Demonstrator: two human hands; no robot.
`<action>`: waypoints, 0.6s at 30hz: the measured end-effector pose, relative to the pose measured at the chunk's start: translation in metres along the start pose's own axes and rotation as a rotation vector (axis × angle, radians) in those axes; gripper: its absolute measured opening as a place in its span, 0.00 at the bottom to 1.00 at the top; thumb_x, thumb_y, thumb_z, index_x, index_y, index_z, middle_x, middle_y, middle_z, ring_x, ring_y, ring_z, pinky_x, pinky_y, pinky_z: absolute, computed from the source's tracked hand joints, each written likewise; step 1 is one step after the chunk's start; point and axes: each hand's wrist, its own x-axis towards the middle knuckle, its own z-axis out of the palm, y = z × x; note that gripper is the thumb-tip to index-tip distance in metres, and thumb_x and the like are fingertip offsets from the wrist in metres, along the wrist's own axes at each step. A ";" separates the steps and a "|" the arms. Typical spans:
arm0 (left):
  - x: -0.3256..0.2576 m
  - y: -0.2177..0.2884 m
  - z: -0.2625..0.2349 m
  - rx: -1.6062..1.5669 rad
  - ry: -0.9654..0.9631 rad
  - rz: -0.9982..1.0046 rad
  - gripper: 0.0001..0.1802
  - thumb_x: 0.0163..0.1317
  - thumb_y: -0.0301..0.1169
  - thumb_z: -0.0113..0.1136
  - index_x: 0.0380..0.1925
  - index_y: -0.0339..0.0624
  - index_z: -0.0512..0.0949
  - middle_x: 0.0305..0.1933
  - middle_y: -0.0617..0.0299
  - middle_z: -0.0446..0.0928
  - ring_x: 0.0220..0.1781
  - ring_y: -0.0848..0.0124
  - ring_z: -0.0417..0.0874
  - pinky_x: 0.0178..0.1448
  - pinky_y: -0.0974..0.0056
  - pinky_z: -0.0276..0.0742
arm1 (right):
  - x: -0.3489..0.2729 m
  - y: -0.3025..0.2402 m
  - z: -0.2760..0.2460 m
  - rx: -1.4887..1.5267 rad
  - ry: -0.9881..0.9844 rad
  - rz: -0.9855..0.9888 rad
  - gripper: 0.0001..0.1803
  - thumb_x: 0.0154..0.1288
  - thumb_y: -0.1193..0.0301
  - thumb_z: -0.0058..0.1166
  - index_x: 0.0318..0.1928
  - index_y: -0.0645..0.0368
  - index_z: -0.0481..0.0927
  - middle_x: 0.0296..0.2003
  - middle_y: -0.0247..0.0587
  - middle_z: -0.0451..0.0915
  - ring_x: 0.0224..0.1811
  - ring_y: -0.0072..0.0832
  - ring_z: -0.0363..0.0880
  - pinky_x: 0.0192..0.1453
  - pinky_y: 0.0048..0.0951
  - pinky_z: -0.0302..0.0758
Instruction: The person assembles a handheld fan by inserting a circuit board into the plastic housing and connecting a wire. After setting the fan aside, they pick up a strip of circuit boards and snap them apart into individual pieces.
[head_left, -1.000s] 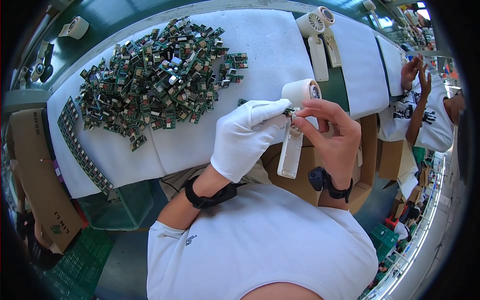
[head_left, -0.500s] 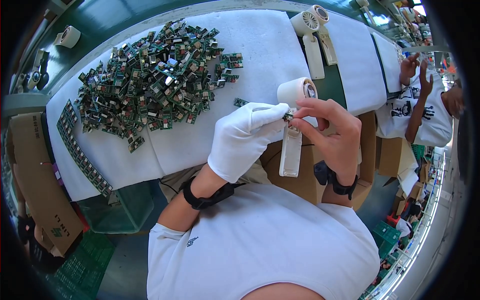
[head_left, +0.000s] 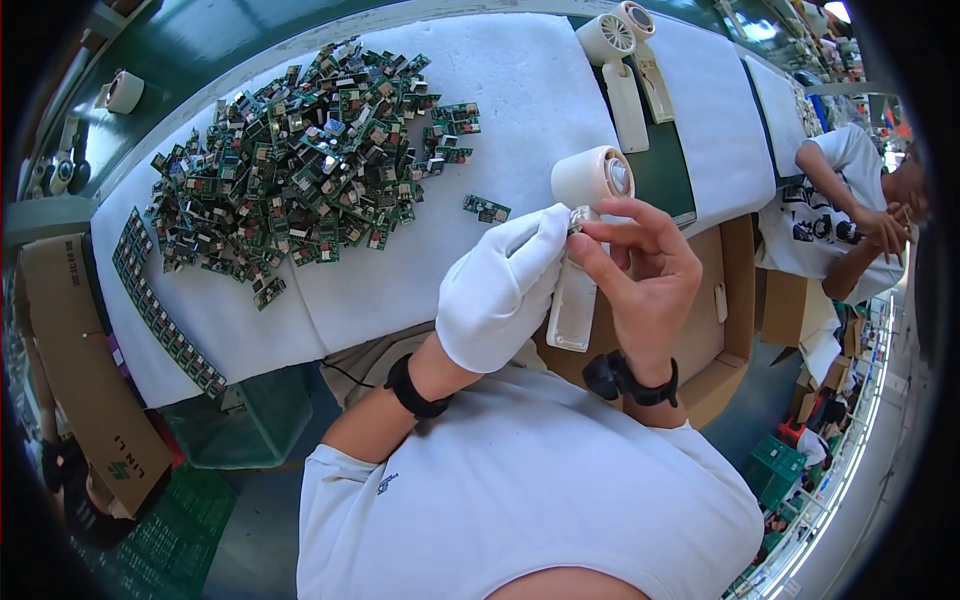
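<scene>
A white handheld fan with a round head and an open, hollow handle is between my hands. My left hand, in a white glove, is closed around the fan's neck, its thumb and fingertips pressed together there. My bare right hand pinches a small circuit board at the top of the handle, below the fan head. The fingertips of both hands hide most of that board. A loose green circuit board lies on the white foam sheet just beyond my left hand.
A large heap of circuit boards covers the foam at left, beside a joined strip of boards. More white fans lie at the back right. An open cardboard box is below on the right. Another person sits at far right.
My hands and the fan have shifted slightly; the handle now tilts more to the left at its lower end. The left glove has turned and my right fingers are closer to the fan's neck.
</scene>
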 end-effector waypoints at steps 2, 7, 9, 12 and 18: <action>0.000 0.001 -0.001 0.018 -0.012 0.009 0.24 0.60 0.16 0.66 0.58 0.39 0.80 0.49 0.49 0.83 0.43 0.59 0.86 0.45 0.64 0.82 | -0.006 0.004 0.004 0.009 0.063 -0.023 0.21 0.56 0.81 0.71 0.51 0.63 0.81 0.37 0.40 0.88 0.35 0.14 0.79 0.40 0.16 0.74; 0.002 0.003 -0.006 0.088 -0.081 0.025 0.28 0.58 0.15 0.66 0.61 0.37 0.77 0.48 0.47 0.82 0.42 0.55 0.86 0.45 0.62 0.82 | -0.012 0.010 0.021 0.120 0.191 -0.061 0.20 0.56 0.81 0.71 0.49 0.62 0.81 0.36 0.36 0.89 0.26 0.04 0.67 0.30 0.09 0.62; 0.001 0.003 -0.008 0.105 -0.106 0.019 0.29 0.58 0.15 0.66 0.61 0.37 0.76 0.48 0.47 0.82 0.42 0.54 0.86 0.45 0.62 0.82 | -0.013 0.011 0.021 0.121 0.188 -0.064 0.19 0.57 0.81 0.70 0.49 0.62 0.81 0.36 0.36 0.89 0.26 0.04 0.67 0.31 0.09 0.63; 0.002 0.000 -0.010 0.132 -0.168 0.041 0.30 0.58 0.19 0.64 0.63 0.34 0.72 0.53 0.50 0.80 0.43 0.53 0.85 0.42 0.61 0.84 | -0.013 0.013 0.023 0.122 0.184 -0.073 0.19 0.57 0.82 0.70 0.49 0.62 0.81 0.36 0.37 0.89 0.27 0.03 0.68 0.31 0.09 0.63; 0.001 -0.003 -0.003 0.084 -0.082 0.051 0.30 0.57 0.16 0.64 0.62 0.36 0.74 0.54 0.48 0.80 0.44 0.55 0.85 0.45 0.62 0.84 | -0.008 0.015 0.014 0.117 0.133 -0.094 0.17 0.58 0.82 0.69 0.47 0.62 0.81 0.36 0.36 0.89 0.29 0.06 0.72 0.31 0.10 0.65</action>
